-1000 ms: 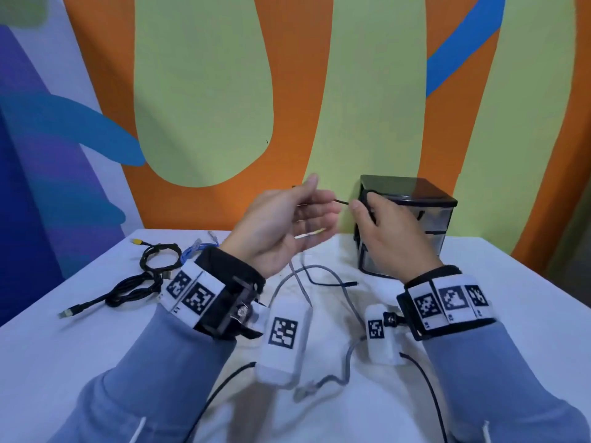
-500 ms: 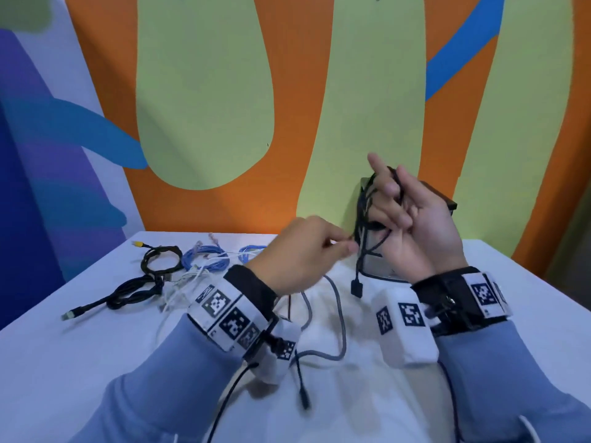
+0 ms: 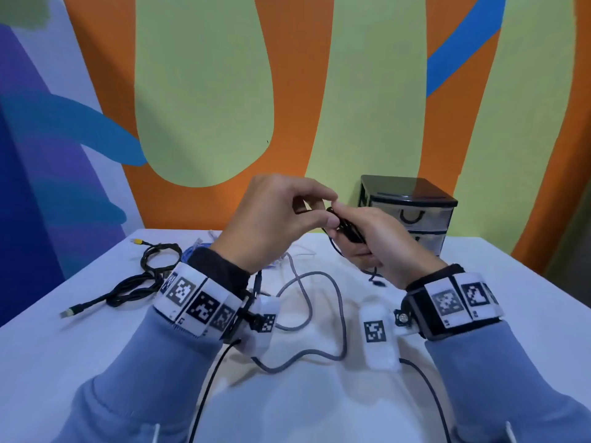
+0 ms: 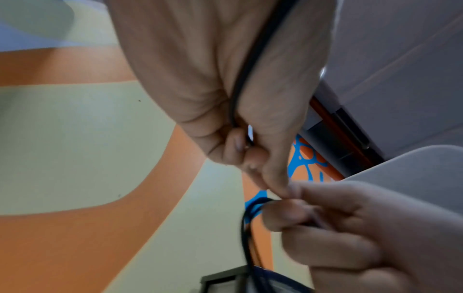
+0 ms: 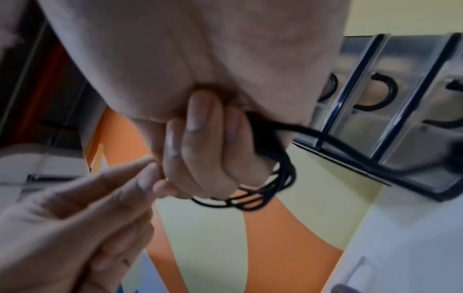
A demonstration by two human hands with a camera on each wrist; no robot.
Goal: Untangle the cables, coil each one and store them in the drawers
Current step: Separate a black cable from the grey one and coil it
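Note:
My right hand [image 3: 374,247] is raised above the table, and its curled fingers [image 5: 200,148] grip a small coil of thin black cable [image 5: 263,178]. The same coil [image 3: 347,230] shows between both hands in the head view, with its plug end [image 3: 379,282] hanging toward the table. My left hand [image 3: 287,212] meets the coil from the left and pinches a strand of the black cable [image 4: 240,89] that runs through its curled fingers. The black drawer unit [image 3: 409,212] stands just behind my right hand with its drawers pushed in.
A grey cable [image 3: 339,302] loops across the white table [image 3: 96,346] under my hands. A thicker black cable [image 3: 150,276] with a yellow plug lies tangled at the left. Beside it a blue cable [image 3: 195,251] peeks out behind my left wrist. The wall stands close behind.
My right hand's fingers were spread with the cable wound over them; they now curl round the coil, lower down. My left hand rose and closed in on the coil.

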